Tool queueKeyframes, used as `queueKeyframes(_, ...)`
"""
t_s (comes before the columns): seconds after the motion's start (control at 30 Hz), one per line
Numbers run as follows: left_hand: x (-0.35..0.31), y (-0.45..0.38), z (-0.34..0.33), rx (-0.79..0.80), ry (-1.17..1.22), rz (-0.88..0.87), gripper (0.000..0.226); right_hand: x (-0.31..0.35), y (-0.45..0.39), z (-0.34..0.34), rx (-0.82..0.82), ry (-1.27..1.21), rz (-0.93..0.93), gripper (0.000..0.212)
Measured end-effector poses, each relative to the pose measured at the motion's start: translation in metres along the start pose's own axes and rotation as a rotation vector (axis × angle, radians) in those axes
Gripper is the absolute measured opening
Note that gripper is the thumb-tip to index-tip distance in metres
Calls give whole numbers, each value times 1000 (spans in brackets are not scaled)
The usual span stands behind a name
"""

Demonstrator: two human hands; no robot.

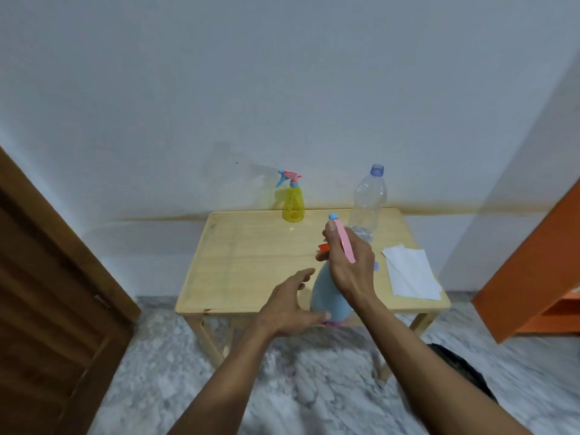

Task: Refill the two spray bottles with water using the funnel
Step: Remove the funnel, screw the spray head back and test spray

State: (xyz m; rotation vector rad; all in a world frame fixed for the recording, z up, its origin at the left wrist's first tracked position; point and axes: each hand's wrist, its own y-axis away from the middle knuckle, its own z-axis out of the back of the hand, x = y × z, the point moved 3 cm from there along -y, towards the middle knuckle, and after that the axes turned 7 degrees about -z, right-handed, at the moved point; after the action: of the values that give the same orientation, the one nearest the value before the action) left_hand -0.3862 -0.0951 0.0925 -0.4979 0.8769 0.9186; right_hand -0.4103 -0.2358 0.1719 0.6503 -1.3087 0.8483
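Over the table (238, 271), right hand (348, 265) fingers grip the blue spray bottle's (329, 296) head, left hand (292, 306) spread beside.

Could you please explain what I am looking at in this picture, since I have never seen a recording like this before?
There is no machine here: a person wears a camera on the head, so the single picture looks forward and down over their two bare arms. They stand at a small wooden table against a wall. The right hand has its grip round the pink and blue spray head of a light blue spray bottle, which stands near the table's front edge. The left hand is open, its fingers spread beside the bottle's base. At the back stand a yellow spray bottle and a clear plastic water bottle with a blue cap. A white sheet of paper lies on the right. Something orange, perhaps the funnel, peeks out behind the right hand.
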Motion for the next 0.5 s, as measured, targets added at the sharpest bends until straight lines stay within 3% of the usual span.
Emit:
queueKeyframes(0.2,17,-33,23,-133,123,-56,78,5,-37,-53,163,-84,16,43)
queueKeyframes(0.37,62,-70,61,-293,175,-32,75,-4,-80,-115,330,18,80,20)
queueKeyframes(0.5,94,-99,94,-419,203,-3,64,-21,-109,-161,307,111,75,23)
